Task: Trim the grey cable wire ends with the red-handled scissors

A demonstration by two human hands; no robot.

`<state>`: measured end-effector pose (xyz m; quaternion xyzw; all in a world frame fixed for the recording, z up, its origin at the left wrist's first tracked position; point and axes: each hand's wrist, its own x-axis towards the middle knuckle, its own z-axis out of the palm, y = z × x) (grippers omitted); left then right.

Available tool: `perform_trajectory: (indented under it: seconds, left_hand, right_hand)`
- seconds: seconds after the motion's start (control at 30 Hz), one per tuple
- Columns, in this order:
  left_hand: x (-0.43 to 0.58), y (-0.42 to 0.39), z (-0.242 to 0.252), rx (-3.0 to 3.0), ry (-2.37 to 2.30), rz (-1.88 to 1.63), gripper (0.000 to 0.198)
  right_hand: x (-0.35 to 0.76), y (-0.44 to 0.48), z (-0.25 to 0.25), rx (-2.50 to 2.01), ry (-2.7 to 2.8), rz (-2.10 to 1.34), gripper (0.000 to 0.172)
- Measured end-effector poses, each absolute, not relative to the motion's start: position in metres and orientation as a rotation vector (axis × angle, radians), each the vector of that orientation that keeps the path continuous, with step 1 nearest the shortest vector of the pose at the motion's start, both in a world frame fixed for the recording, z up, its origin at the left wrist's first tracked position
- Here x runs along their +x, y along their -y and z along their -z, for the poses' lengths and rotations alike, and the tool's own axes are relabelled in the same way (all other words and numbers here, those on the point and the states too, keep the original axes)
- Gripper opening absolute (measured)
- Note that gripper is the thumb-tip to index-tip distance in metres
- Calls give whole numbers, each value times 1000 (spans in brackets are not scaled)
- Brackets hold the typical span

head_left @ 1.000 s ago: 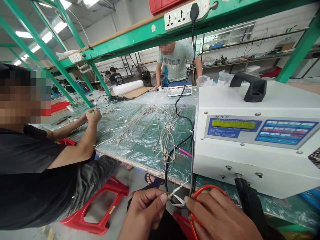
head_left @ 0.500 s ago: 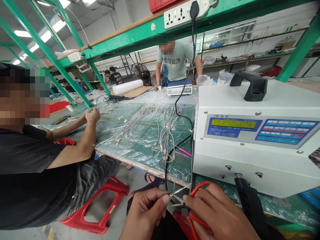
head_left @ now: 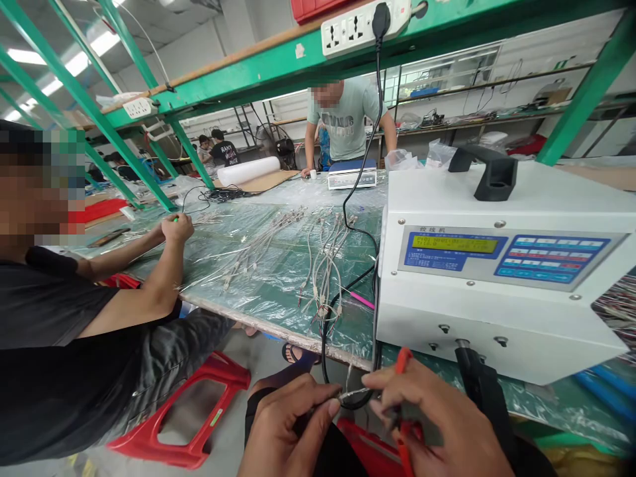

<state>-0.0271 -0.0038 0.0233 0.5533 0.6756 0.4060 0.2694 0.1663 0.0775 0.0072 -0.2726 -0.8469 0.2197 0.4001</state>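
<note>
In our pinching left hand we hold a thin silvery wire, its tip beside our right hand, which grips red-handled scissors.

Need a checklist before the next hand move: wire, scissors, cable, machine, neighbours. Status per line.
1. Left hand pinching the wire end: ok.
2. Red-handled scissors held in the right hand: ok.
3. Scissor blades clear of fingers: cannot tell, blades blurred or hidden.
4. Black cable out of the line of sight: not ok, its loop shows right behind the wire end.
5. Display on the white machine lit: ok, though the text is too small to read surely.
6. Seated co-worker's hands away from the scissors: ok, off at the table's left.
</note>
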Motion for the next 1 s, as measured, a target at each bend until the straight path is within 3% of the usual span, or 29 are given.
perform_trajectory:
  seconds: [0.13, 0.33, 0.5, 0.7, 1.0]
  left_hand:
    - [-27, 5, -25, 1678, -1798, -1000, 27]
    - [-25, 6, -25, 1727, -1771, -936, 27]
    - [-28, 4, -25, 1826, -1717, -925, 24]
    - [-36, 6, -21, 1938, -1679, -962, 23]
    - [-54, 6, -5, 2189, -1399, -1176, 33]
  right_hand:
    - [155, -87, -7, -588, 2220, -688, 27]
    - [151, -91, -9, -620, 2315, -877, 15]
    - [148, -89, -10, -749, 2312, -1004, 16]
    - [137, -89, 0, -784, 2107, -1511, 15]
    - [126, -76, 7, -894, 1607, -1871, 24]
